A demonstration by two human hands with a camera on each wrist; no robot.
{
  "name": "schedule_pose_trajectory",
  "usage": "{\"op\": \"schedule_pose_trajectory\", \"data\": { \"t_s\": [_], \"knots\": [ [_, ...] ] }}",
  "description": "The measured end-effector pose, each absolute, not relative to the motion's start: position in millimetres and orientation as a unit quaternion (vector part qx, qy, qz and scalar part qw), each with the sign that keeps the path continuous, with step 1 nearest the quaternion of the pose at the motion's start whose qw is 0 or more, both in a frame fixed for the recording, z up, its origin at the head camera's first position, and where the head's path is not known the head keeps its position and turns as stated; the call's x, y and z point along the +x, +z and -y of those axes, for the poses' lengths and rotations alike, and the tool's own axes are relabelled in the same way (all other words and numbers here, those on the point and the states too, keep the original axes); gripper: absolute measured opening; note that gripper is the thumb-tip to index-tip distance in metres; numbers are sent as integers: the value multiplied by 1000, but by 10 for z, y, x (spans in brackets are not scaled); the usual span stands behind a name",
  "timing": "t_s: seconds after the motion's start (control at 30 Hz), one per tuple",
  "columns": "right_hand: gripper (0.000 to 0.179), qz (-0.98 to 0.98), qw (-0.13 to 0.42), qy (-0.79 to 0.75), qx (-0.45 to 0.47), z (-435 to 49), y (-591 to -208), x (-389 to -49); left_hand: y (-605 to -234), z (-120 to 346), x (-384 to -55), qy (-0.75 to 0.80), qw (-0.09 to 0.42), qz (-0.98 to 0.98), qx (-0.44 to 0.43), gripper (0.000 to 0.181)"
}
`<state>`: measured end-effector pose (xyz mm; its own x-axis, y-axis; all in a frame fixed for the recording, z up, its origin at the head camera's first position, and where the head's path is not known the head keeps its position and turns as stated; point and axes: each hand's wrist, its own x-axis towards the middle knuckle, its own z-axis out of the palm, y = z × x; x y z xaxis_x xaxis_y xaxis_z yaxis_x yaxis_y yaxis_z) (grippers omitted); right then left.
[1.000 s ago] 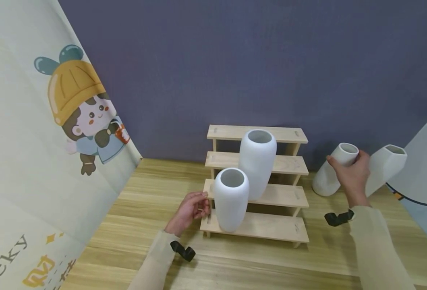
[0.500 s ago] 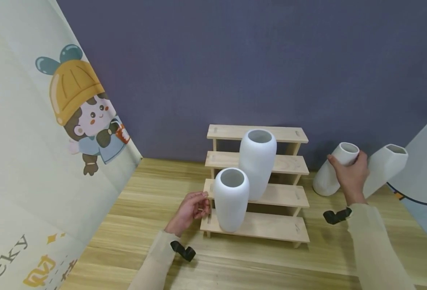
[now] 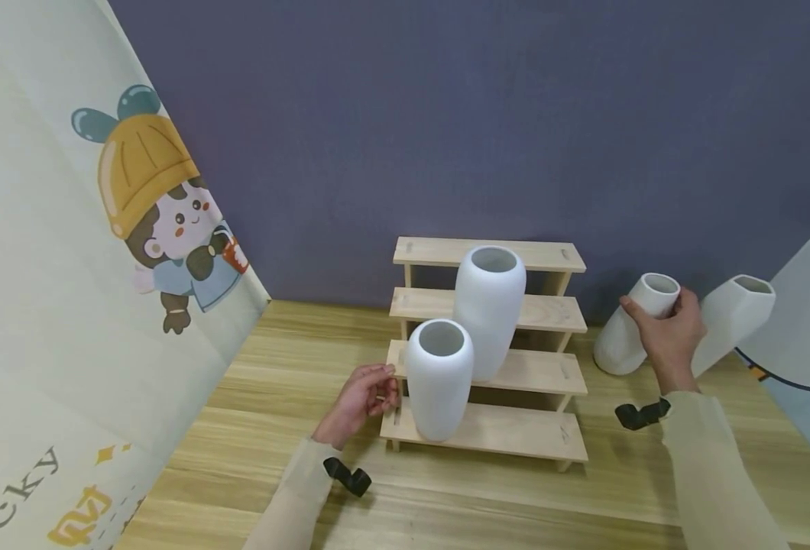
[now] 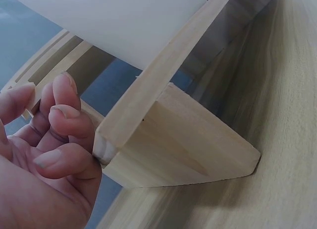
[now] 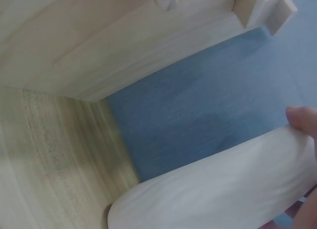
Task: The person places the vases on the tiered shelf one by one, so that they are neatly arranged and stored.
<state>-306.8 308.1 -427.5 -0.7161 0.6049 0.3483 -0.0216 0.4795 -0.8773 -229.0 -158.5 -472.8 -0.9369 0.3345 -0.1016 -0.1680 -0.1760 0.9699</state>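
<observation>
One dark wall (image 3: pixel 405 130): fills the top of the frame behind everything else.
Table (image 3: pixel 274 504): wood-grained, spread along the lower part of the frame.
White sheet (image 3: pixel 27 275): down the left edge, printed with a cartoon child (image 3: pixel 171 229) in a yellow hat at the upper left, lettering at the lower left.
Wooden stand (image 3: pixel 515 430): four stepped boards, a little right of the frame's middle, standing on the table with its top board near the wall.
Tall vase (image 3: pixel 490 321): white, upright on the second board from the bottom, mouth upward.
Front vase (image 3: pixel 439 389): white, shorter, upright on the lowest board toward its left end, overlapping the tall one's lower left side in view.
Round-mouthed vase (image 3: pixel 625 332): white, right of the stand, leaning rightward in view; its foot is at the table, though whether it bears on the wood I cannot tell.
Angular vase (image 3: pixel 731 325): white, at the right, just beside the round-mouthed one and partly behind the right hand (image 3: pixel 672 336).
Right hand: grips the round-mouthed vase near its rim, thumb on one side, fingers round the other.
Left hand (image 3: pixel 360 397): fingers bent, at the left end of the stand's second board from the bottom; whether it pinches the wood I cannot tell.
</observation>
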Motion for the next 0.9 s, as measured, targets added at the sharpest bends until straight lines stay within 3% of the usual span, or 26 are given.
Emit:
{"op": "schedule_pose_trajectory", "data": {
  "t_s": [0.23, 0.9],
  "knots": [
    [67, 795, 344, 466, -181, -2982, -4188, -2801, -4745, 1697, -2214, 761, 173, -620, 77, 42],
    [65, 814, 299, 450, -215, -2620, -3601, -1922, -4777, 2011, -2024, 749, 202, -623, 100, 41]
  ]
}}
